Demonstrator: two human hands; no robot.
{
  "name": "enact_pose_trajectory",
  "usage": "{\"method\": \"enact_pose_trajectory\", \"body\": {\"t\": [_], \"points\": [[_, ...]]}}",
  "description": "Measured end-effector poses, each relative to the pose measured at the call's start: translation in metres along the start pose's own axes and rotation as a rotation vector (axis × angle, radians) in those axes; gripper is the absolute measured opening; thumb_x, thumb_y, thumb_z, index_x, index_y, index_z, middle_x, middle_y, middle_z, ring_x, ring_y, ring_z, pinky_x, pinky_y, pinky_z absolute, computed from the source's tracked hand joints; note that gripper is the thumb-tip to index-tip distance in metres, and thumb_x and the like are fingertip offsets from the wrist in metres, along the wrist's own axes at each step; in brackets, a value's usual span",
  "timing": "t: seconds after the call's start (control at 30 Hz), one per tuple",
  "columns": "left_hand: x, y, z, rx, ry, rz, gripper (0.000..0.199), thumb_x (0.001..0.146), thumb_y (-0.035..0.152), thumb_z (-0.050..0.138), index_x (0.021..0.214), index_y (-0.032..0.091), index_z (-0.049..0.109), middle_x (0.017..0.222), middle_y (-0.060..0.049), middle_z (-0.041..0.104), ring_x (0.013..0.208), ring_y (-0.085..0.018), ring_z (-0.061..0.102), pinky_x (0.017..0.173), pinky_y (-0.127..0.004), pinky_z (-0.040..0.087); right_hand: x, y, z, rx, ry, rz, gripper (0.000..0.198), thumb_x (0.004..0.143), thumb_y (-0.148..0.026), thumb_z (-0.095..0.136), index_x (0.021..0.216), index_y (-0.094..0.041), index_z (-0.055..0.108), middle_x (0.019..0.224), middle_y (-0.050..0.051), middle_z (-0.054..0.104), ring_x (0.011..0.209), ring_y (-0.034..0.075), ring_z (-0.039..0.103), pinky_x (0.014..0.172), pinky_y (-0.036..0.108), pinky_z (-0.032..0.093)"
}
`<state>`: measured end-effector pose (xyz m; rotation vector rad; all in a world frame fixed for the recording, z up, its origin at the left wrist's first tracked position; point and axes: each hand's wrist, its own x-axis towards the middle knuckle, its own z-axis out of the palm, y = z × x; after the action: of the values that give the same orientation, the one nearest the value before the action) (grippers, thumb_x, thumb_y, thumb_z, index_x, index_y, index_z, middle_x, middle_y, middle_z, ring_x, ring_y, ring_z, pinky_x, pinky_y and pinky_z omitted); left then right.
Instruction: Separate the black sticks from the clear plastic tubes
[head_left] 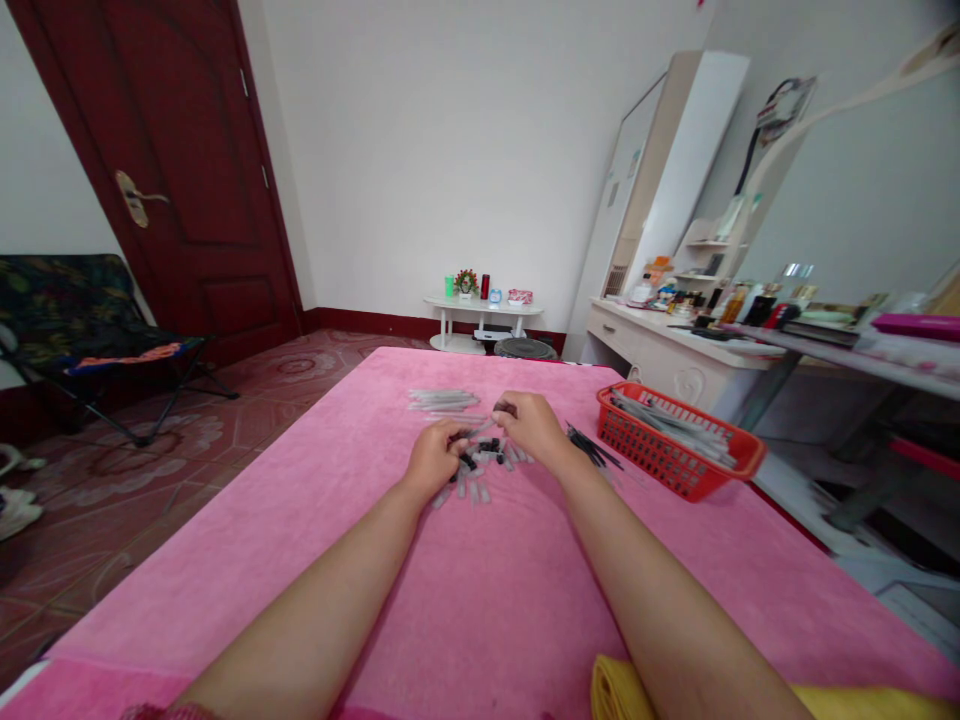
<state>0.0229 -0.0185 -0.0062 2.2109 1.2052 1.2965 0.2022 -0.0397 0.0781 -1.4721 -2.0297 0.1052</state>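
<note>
My left hand is closed in a pinch just above a scatter of small parts. Its fingers grip one end of a slender, translucent grey tube, like a pen barrel. The other end of the tube reaches the pinched fingers of my right hand, a little farther from me. Below and between the hands lie several clear, cap-like pieces and small black pieces, some hidden by the fingers. Beyond my left hand is a pile of similar translucent tubes, lying side by side.
A red plastic basket of grey tubes stands right of my right arm. Thin black sticks lie beside it. A pink cloth covers the table; a yellow cloth lies at the near edge.
</note>
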Motion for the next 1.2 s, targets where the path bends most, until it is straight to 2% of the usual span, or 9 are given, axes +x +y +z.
{"method": "enact_pose_trajectory", "body": {"t": [0.17, 1.2], "points": [[-0.0007, 0.0000, -0.0005, 0.010, -0.011, -0.023, 0.031, 0.074, 0.008, 0.057, 0.098, 0.020, 0.072, 0.094, -0.004, 0.071, 0.087, -0.018, 0.062, 0.078, -0.029, 0.049, -0.0007, -0.0021, -0.0012, -0.022, -0.003, 0.002, 0.010, 0.078, -0.022, 0.060, 0.079, -0.020, 0.069, 0.076, 0.003, 0.070, 0.067, 0.014, 0.059, 0.061, 0.022, 0.038], [0.0004, 0.0012, 0.0006, 0.014, -0.024, -0.026, 0.031, 0.075, 0.007, 0.057, 0.099, 0.020, 0.072, 0.095, -0.004, 0.072, 0.088, -0.018, 0.063, 0.081, -0.030, 0.050, -0.0009, 0.0011, 0.0013, -0.041, -0.008, 0.005, 0.010, 0.078, -0.021, 0.058, 0.079, -0.019, 0.068, 0.078, 0.004, 0.070, 0.070, 0.014, 0.060, 0.063, 0.022, 0.038]]}}
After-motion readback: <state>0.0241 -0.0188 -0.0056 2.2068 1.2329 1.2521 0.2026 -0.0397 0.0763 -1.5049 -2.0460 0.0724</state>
